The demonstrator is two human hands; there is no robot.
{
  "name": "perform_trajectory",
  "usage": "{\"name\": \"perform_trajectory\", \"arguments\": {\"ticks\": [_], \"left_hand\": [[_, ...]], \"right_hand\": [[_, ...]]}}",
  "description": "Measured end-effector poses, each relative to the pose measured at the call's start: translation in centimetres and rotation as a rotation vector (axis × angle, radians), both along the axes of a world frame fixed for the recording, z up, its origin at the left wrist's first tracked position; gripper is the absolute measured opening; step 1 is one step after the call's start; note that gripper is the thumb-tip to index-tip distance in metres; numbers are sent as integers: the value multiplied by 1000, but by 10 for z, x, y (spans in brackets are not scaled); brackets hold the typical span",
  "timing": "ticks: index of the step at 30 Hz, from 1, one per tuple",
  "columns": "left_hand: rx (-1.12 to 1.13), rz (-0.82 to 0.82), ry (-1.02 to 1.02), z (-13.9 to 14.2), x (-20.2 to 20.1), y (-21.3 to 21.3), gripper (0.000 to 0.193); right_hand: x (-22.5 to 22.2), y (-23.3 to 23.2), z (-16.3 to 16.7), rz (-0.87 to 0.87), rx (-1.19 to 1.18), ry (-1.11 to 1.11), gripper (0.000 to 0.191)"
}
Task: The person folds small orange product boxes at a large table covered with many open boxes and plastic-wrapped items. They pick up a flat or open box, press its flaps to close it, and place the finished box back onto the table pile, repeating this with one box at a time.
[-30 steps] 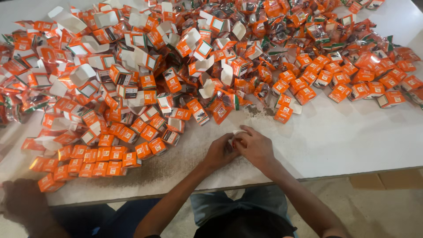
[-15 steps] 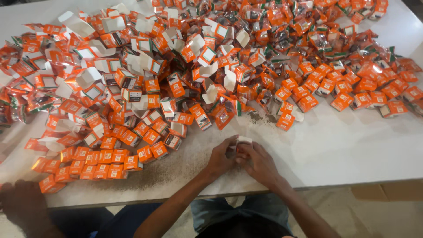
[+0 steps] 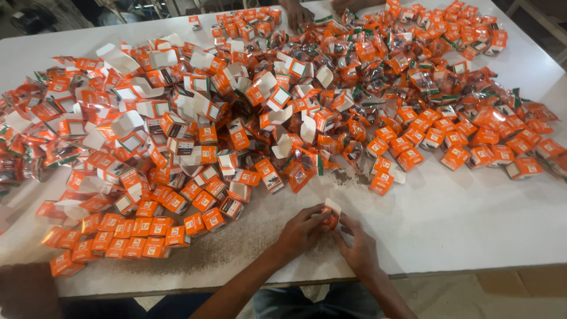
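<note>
Both hands grip one small orange box: left hand w/ right hand, just below the box pile on counter.

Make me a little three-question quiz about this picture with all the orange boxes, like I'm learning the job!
1. True or false: both hands, the left hand and the right hand, are on one small orange box.
2. Where do the closed boxes lie in neat rows? A) near the person's left, at the table's near edge B) in the far right corner C) on the floor
3. Fill in: the white table in front of the hands is dusted with dark ____.

Key: 1 true; 2 A; 3 crumbs or powder, too fine to tell which.
</note>
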State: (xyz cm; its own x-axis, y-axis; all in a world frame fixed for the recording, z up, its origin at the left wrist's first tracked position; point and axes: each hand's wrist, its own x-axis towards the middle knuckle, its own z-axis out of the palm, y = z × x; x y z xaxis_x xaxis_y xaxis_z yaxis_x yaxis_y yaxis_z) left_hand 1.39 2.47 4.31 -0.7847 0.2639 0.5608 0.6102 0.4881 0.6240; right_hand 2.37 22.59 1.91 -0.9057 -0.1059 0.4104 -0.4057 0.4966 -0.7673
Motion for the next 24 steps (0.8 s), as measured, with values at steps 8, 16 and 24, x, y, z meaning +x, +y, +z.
{"name": "perform_trajectory", "arguments": {"ticks": [8,16,24], "left_hand": [[-140,-47,156,-1,-6,-6,47],[106,-194,-45,-19,-22,-13,18],[21,-192,148,4,-13,-10,27]], "right_hand": [[3,-7,27,19,260,62,49],[-1,0,25,90,184,338,19],[2,-2,42,117,64,178,36]]}}
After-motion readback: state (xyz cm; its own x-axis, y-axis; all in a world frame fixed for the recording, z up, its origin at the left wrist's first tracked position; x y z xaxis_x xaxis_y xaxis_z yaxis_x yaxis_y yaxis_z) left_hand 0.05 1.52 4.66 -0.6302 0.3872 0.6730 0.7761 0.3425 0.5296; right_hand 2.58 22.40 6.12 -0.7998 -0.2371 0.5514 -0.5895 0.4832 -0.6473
